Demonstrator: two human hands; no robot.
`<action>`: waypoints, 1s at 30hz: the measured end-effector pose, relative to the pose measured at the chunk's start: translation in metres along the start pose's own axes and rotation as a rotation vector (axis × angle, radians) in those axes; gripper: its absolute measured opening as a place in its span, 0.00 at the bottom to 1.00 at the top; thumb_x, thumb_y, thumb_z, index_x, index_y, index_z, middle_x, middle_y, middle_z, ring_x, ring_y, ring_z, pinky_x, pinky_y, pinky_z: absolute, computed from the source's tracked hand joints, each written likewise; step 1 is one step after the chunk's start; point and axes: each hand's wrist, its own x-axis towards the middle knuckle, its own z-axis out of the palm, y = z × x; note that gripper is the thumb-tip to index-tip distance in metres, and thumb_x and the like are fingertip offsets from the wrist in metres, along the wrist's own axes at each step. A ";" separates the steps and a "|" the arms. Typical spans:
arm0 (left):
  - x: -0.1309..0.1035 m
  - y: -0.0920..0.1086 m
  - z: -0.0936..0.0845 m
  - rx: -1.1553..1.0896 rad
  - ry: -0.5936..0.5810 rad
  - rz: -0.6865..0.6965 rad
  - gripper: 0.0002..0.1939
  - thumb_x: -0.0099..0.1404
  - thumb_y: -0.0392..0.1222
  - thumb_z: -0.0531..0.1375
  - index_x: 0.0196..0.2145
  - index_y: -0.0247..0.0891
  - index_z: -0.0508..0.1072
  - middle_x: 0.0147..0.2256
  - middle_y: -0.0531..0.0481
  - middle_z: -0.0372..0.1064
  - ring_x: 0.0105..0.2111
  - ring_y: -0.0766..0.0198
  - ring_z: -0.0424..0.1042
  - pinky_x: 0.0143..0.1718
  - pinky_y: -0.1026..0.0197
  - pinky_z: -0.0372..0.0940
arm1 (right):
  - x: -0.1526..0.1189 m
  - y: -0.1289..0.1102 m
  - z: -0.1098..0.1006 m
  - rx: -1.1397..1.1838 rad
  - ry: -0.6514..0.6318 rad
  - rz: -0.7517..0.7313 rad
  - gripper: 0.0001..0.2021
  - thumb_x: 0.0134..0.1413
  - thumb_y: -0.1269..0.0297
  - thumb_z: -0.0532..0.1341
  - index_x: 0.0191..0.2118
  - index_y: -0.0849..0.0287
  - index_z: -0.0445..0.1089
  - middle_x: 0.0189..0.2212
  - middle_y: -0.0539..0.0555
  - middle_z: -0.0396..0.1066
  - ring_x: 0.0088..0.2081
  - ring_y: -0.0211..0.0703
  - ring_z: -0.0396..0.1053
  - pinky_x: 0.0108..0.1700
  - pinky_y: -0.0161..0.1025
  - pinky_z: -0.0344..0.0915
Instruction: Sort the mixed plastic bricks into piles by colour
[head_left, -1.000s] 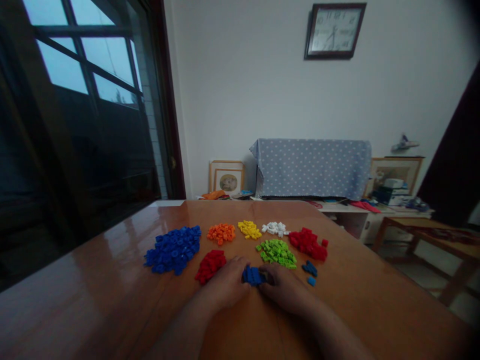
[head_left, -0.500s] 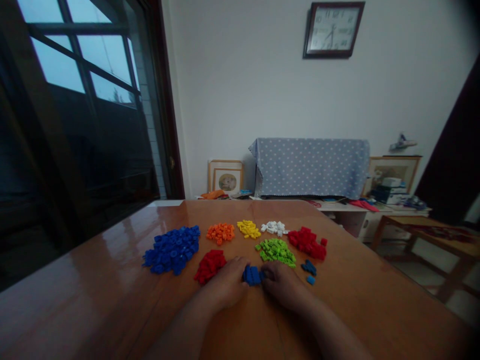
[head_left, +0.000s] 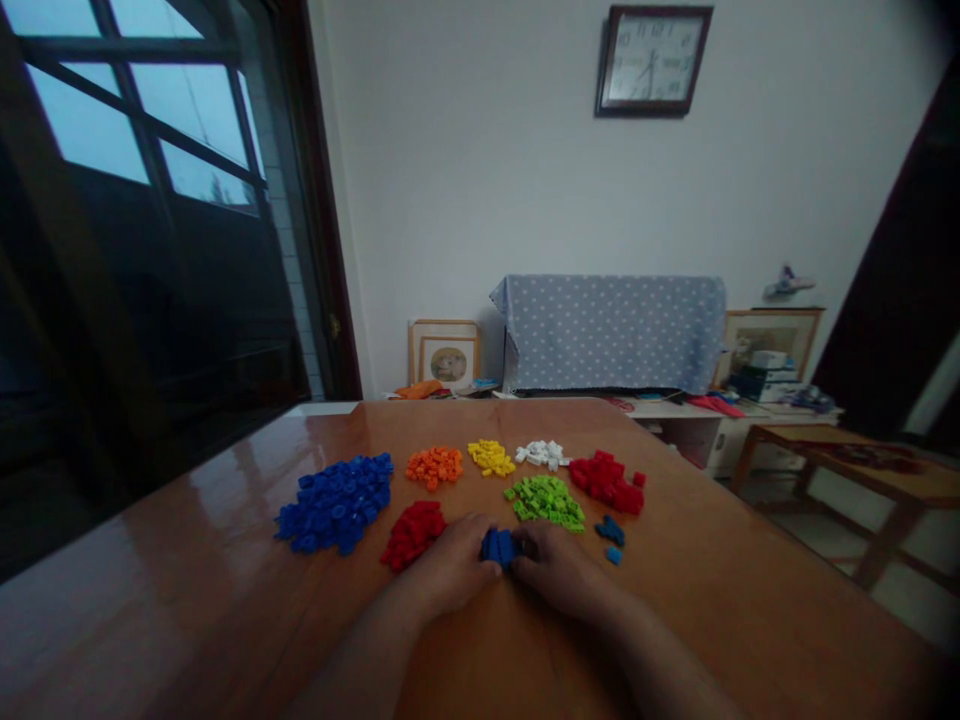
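Observation:
Blue toy building bricks [head_left: 499, 548], set side by side in a small block, sit on the table between my two hands. My left hand [head_left: 459, 560] grips the block's left side, thumb in front and fingers behind. At the right side, my right hand [head_left: 555, 562] closes its curled fingers against the bricks; its fingertips are partly hidden. A heap of red bricks [head_left: 412, 535] lies just left of my left hand. Light green bricks [head_left: 546, 501] are piled beyond my right hand. A few dark blue-teal pieces [head_left: 611, 530] rest to its right.
On the wooden table [head_left: 225, 580] lie a large blue pile [head_left: 337, 503], orange pieces [head_left: 435, 466], yellow pieces [head_left: 491, 457], white pieces [head_left: 541, 455] and a second red pile [head_left: 606, 481]. A cloth-covered object [head_left: 611, 335] and a wooden stool [head_left: 855, 465] stand beyond the table.
My right hand has moved in closer to the blue bricks, and less of the block shows between the hands. The whole view has shifted slightly.

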 end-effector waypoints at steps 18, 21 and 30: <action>0.003 0.002 -0.006 -0.038 -0.008 0.028 0.26 0.56 0.40 0.61 0.53 0.40 0.66 0.54 0.44 0.66 0.53 0.54 0.65 0.55 0.57 0.57 | -0.003 -0.003 -0.002 0.000 0.032 -0.016 0.20 0.46 0.68 0.61 0.49 0.56 0.71 0.41 0.53 0.74 0.38 0.41 0.69 0.36 0.32 0.59; 0.003 -0.002 -0.003 -0.028 0.020 0.029 0.31 0.56 0.43 0.62 0.58 0.40 0.64 0.58 0.43 0.62 0.57 0.53 0.62 0.58 0.56 0.55 | -0.003 0.000 -0.001 0.044 0.038 0.019 0.23 0.47 0.68 0.62 0.52 0.57 0.69 0.38 0.52 0.74 0.35 0.40 0.68 0.34 0.32 0.59; 0.000 -0.002 -0.009 0.062 0.112 0.107 0.29 0.60 0.50 0.60 0.58 0.40 0.66 0.58 0.44 0.63 0.59 0.53 0.60 0.61 0.56 0.53 | 0.003 0.025 -0.016 0.351 0.581 0.004 0.12 0.55 0.58 0.57 0.40 0.60 0.71 0.26 0.48 0.66 0.28 0.38 0.62 0.29 0.33 0.58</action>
